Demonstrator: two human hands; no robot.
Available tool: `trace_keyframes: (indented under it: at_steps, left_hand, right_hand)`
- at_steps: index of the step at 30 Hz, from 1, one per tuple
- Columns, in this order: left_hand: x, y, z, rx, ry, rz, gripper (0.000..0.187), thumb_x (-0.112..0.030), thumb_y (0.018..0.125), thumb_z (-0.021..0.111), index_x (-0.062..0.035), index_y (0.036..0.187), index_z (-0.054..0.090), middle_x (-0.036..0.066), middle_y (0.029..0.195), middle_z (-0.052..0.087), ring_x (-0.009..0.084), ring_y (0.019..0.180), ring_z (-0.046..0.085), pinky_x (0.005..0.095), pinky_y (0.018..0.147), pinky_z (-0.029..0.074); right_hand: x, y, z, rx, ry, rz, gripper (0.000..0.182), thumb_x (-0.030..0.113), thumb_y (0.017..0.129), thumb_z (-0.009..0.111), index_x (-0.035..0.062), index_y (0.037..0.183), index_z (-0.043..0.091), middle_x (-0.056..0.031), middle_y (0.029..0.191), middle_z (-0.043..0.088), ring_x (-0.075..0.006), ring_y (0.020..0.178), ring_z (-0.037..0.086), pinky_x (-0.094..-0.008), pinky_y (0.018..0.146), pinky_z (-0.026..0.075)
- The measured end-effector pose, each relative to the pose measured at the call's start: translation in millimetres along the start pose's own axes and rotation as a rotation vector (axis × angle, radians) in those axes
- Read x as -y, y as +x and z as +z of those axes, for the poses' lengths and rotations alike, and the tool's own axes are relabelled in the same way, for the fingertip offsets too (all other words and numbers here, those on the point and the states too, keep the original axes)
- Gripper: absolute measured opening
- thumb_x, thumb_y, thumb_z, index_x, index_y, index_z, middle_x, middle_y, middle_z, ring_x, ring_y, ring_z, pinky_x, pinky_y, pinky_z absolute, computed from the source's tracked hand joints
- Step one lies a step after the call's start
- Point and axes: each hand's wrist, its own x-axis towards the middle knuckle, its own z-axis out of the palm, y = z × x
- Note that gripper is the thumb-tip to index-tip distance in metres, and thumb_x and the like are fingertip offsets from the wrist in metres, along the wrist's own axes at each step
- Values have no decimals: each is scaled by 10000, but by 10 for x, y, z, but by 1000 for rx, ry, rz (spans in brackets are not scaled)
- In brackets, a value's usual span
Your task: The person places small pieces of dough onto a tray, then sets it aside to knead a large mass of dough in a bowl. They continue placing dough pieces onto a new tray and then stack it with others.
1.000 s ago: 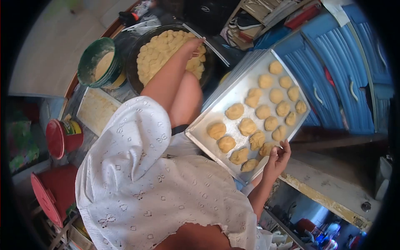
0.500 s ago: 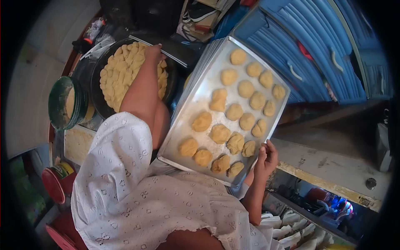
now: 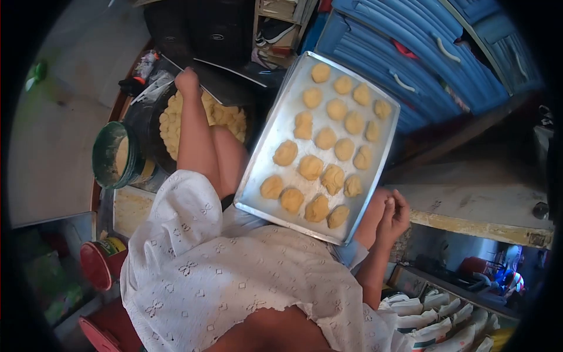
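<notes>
My left hand (image 3: 187,81) is closed on the edge of a dark flat sheet (image 3: 226,85) with a pale rim, tilted over the far part of a black basin (image 3: 153,126). Pieces of yellowish dough (image 3: 226,119) fill the basin, some hidden by my arm and the sheet. A metal baking tray (image 3: 258,189) lies tilted over my lap, with rows of round dough balls (image 3: 309,167) on it. To the right of its near corner, my right hand (image 3: 397,216) is empty, fingers loosely bent and apart, not touching the tray.
A green bucket (image 3: 108,155) with pale contents stands left of the basin. Red buckets (image 3: 97,267) are at lower left. Blue drawers (image 3: 404,58) rise behind the tray. A worn shelf (image 3: 469,214) is on the right, with packed bags (image 3: 437,320) below it.
My left hand has moved left with the dark sheet, which now covers more of the basin's far side. My right hand has come away from the tray's edge. The view has shifted.
</notes>
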Motion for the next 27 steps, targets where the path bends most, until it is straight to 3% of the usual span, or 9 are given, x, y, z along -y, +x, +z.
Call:
trace_keyframes:
  at_steps: [2,6,8,11,16,18,20,23,27]
  left_hand:
    - [-535,-272,-434,21,-366,-165,278,-181,827,539,75,898,621,212,855,640,353,795,622,432,702,494]
    - [-1055,-578,-1290,-56,-333,189,280,-170,798,576,108,795,604,159,753,638,248,651,557,376,661,431]
    - [-1257,-736,-1780,-182,47,506,266,-181,818,581,82,828,620,137,744,634,208,646,541,358,644,428]
    - [-1612,-1024,-2343,-232,-106,404,218,-158,835,597,52,878,635,70,724,592,124,681,544,299,635,441]
    - [-2062,-1673,-2822,-424,-470,447,140,-55,836,563,47,925,600,73,799,593,165,746,590,297,668,475]
    - [-2074,-1835,-2889,-297,-866,481,210,-7,829,518,34,1030,562,85,893,583,188,780,590,302,667,482]
    - [-1924,-1939,-2929,-232,-906,436,305,31,803,492,27,1106,517,89,982,547,210,895,571,325,752,486]
    - [-1808,-2275,-2770,-28,-1028,351,377,39,744,516,27,1121,508,104,1048,518,227,1053,510,376,928,425]
    - [-1520,-2600,-2602,218,-1017,164,543,-38,750,567,39,1271,435,147,1205,504,285,1128,496,419,980,401]
  right_hand:
    - [11,-11,-25,5,46,9,216,101,908,588,-29,1079,618,-82,983,632,-121,864,581,-253,798,472]
    - [15,-15,-53,-18,158,-32,206,76,916,577,-24,1094,598,-79,956,630,-113,844,589,-236,767,489]
    - [29,-20,-30,-6,242,-68,202,68,914,576,-22,1093,598,-82,966,627,-112,854,588,-236,768,486]
    - [131,-55,24,8,315,-32,193,72,917,571,-20,1084,600,-86,976,624,-115,858,587,-237,762,485]
    - [548,-80,211,126,397,40,188,61,901,580,-20,1069,603,-71,985,611,-124,893,576,-249,819,461]
    - [875,-95,347,423,230,102,237,74,882,607,-8,1104,598,-72,1003,614,-142,901,583,-260,831,459]
    - [729,-63,625,741,343,-55,330,100,869,626,-2,1177,567,-81,1052,607,-161,959,574,-281,855,458]
    - [1090,-93,951,932,624,109,493,222,907,598,18,1326,438,-123,1195,543,-189,1110,514,-312,918,442]
    - [1245,-41,1189,998,1065,419,667,412,941,520,38,1431,262,-153,1323,452,-239,1194,475,-350,967,425]
